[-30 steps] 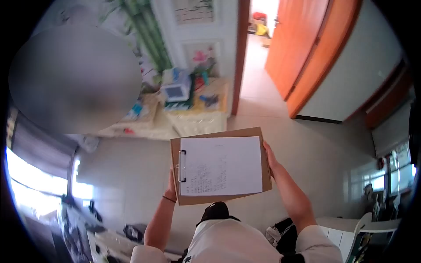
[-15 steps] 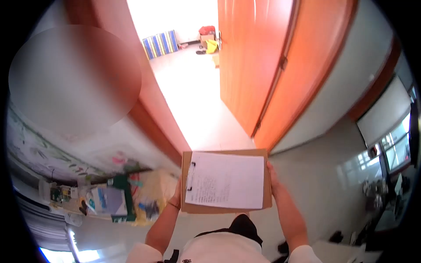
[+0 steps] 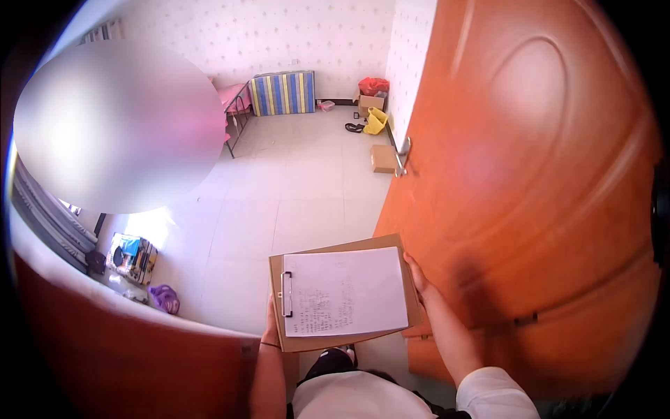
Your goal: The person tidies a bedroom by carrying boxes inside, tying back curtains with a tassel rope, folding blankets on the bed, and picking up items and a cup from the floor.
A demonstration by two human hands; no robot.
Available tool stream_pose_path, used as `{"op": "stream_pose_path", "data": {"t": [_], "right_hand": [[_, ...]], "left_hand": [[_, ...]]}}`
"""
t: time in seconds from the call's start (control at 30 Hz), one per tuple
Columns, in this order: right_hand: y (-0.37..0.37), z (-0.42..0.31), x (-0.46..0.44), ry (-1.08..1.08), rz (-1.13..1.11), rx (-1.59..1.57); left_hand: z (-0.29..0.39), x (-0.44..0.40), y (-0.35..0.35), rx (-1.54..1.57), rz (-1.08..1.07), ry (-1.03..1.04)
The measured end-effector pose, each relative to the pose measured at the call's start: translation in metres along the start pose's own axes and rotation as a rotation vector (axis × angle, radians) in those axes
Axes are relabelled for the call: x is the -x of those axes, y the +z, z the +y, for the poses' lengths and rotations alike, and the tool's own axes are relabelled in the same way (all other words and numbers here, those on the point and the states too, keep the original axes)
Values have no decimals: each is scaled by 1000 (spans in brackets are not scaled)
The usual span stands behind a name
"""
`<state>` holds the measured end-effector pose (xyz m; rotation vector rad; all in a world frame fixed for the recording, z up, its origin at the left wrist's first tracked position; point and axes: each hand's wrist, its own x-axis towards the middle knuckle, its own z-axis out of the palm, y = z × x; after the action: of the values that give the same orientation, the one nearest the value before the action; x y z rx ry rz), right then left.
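Brown clipboard [image 3: 307, 341] in the snug grip of both hands [image 3: 271, 321] [image 3: 417, 274], orange door [image 3: 509, 209] now nearer

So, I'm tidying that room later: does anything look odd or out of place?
Yes, what looks like a striped mattress stands on edge by the far wall instead of lying flat. The held clipboard looks undamaged.

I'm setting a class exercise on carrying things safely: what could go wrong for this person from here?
The right hand could knock the open door on that side. The paper is clipped on one side only, so its free edge might flap. The clipboard hides some floor below, so a step might be misjudged.
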<state>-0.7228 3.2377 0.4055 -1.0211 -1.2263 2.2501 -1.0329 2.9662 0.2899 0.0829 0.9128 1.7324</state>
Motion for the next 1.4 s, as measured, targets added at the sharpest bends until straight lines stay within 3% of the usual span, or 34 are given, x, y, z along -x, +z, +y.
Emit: {"op": "stream_pose_path", "data": {"t": [0.13,0.2,0.27,0.37,0.4,0.5,0.53,0.63,0.7,0.77,0.87,0.97,1.07,1.1,1.17,1.23,1.3,1.33,1.4], "right_hand": [[-33,-101,-205,85,-51,-24],[8,-114,-206,34,-95,-60],[-5,-144,-331,37,-113,-96],[-12,-223,-467,210,-34,-72],[-32,-226,-520,129,-128,-47],[-16,-316,-626,122,-79,-72],[-14,-341,-662,107,-80,-82],[-43,-410,-753,131,28,-80],[-79,-428,-819,131,119,-145],[-105,-464,-870,167,180,-182],[-153,-501,-943,-2,367,-316],[-239,-515,-1004,-102,542,-389],[-360,-534,-1081,-140,690,-524],[-300,-517,-1031,-181,764,-570],[-302,-471,-1050,-205,883,-663],[-338,-423,-1090,-240,957,-751],[-384,-380,-1138,-283,1007,-858],[-493,-356,-1184,-298,982,-912],[-523,-304,-1226,-261,1118,-943]], "left_hand": [[78,-170,60,49,93,-112],[124,-162,55,-49,97,-27],[171,-262,83,-68,128,-55],[223,-405,111,19,94,-111],[237,-445,119,3,116,-116],[291,-585,129,-222,187,25],[312,-625,138,-211,211,-25],[349,-775,132,-215,88,-101],[384,-870,183,-187,-96,-201],[422,-953,262,-151,-102,-335],[436,-1140,307,-345,-157,-349],[413,-1309,399,-499,-227,-657],[340,-1471,527,-713,-300,-668],[363,-1434,533,-775,-379,-660],[326,-1502,521,-774,-478,-875],[264,-1582,513,-765,-590,-1022],[183,-1672,506,-812,-572,-1072],[87,-1749,534,-868,-524,-1070],[22,-1799,520,-891,-558,-1133]]}}
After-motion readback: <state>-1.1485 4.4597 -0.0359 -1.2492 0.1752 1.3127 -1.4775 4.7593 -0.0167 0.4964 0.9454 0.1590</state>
